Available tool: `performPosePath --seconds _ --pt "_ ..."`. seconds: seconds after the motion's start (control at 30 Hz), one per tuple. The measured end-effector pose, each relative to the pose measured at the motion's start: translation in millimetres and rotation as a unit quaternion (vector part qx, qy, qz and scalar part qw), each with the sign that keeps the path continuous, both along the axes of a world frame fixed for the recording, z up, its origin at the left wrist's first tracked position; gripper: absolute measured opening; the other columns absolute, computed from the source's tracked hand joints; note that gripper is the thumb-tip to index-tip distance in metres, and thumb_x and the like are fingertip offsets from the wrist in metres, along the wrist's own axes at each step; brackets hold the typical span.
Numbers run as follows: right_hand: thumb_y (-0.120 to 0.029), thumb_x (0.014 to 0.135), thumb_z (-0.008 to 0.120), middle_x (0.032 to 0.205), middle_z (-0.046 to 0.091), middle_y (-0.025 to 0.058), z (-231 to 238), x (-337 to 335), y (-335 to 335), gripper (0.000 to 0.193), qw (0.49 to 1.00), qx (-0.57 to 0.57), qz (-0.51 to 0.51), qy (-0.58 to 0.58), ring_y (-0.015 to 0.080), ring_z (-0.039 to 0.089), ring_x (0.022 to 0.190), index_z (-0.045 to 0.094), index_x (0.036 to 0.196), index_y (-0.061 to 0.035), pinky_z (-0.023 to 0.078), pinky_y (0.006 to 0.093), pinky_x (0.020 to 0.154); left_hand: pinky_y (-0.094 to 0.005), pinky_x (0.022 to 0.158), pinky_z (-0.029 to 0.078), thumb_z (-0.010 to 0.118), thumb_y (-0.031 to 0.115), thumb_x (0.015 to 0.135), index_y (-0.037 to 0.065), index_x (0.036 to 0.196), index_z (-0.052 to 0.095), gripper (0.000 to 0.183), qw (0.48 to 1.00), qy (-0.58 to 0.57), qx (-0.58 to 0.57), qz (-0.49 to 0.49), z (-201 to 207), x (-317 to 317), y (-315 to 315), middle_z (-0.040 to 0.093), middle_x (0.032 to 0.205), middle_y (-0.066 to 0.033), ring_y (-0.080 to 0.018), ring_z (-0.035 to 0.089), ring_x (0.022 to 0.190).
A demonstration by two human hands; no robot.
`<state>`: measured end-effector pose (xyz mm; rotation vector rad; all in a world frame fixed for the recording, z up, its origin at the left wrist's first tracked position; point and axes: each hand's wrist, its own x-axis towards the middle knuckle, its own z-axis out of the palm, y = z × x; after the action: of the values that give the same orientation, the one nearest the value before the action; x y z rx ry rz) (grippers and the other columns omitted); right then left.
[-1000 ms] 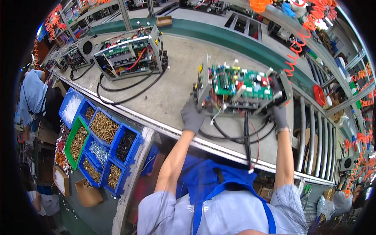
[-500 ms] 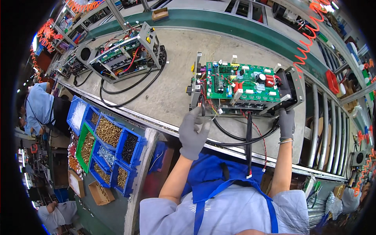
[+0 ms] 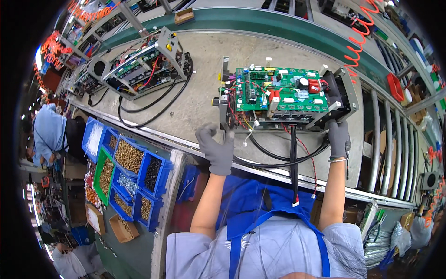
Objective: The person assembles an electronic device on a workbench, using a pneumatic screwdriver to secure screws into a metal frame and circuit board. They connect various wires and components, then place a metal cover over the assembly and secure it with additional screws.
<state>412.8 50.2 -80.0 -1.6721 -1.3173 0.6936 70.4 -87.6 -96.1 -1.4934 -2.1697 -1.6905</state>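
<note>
A metal-framed chassis with a green circuit board (image 3: 278, 90) on top lies on the workbench in front of me. My left hand (image 3: 216, 151), in a grey glove, is just off its left front corner, fingers and thumb apart with nothing between them. Thin wires with a white connector (image 3: 256, 123) hang beside that hand. My right hand (image 3: 338, 138), also gloved, has its fingers closed at the chassis's right front corner; the fingertips are partly hidden. A thin dark object (image 3: 347, 162) shows beside the right wrist; its kind is unclear. A black sleeved cable (image 3: 293, 162) hangs over the bench edge.
Another open chassis (image 3: 144, 65) with a looped black power cable (image 3: 160, 107) stands at the left of the bench (image 3: 200, 88). Blue bins (image 3: 160, 174) of brass-coloured and black fasteners sit at lower left. Metal rollers (image 3: 383, 149) lie to the right. A red coiled hose (image 3: 357, 49) hangs at upper right.
My left hand has moved left, away from the loose wires, and its fingers have spread. The chassis sits slightly further left. My right hand stays at its corner.
</note>
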Motion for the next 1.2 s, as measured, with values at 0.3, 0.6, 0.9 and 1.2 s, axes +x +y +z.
performPosePath --seconds 0.3,0.6,0.9,1.2 --pt "-0.022 0.087 0.059 0.066 0.055 0.0054 -32.5 19.7 15.3 0.028 1.0 0.023 -0.009 -0.013 0.0124 0.049 0.049 0.06 0.097 0.004 0.039 0.0305 0.045 -0.042 0.1 0.045 0.089 0.032 0.058 -0.001 0.131 0.049 0.089 0.987 -0.016 -0.102 -0.122 17.7 -36.7 38.5 0.056 0.125 -0.0181 -0.033 0.055 0.12" --pt "-0.021 0.086 0.058 0.069 0.055 0.0036 -30.5 19.1 14.1 0.026 1.0 0.027 0.015 0.003 0.0105 0.047 0.052 0.062 0.097 0.0023 0.037 0.029 0.047 -0.0433 0.089 0.048 0.087 0.039 0.06 0.005 0.12 0.057 0.075 0.968 -0.142 -0.042 -0.204 -0.5 -32.1 55.4 0.061 0.108 -0.0158 -0.0357 0.06 0.102" --pt "-0.026 0.088 0.06 0.071 0.056 0.0036 -27.3 16.1 11.5 0.03 0.999 -0.006 0.0 -0.037 0.0109 0.047 0.054 0.061 0.099 0.002 0.037 0.0291 0.048 -0.0448 0.085 0.046 0.086 0.041 0.059 0.005 0.115 0.061 0.07 0.978 -0.071 -0.037 -0.195 -15.8 -43.9 62.1 0.062 0.104 -0.0156 -0.0364 0.058 0.098" --pt "-0.012 0.083 0.063 0.13 0.054 0.0206 -39.6 -2.9 -52.1 0.059 0.957 0.137 -0.005 -0.256 0.0277 0.056 0.113 0.045 0.137 0.0052 0.046 0.0356 0.093 -0.044 0.087 0.045 0.082 0.049 0.061 0.003 0.118 0.06 0.077 0.983 0.105 -0.023 -0.152 -16.8 -50.3 54.8 0.066 0.101 -0.0162 -0.0374 0.057 0.098"
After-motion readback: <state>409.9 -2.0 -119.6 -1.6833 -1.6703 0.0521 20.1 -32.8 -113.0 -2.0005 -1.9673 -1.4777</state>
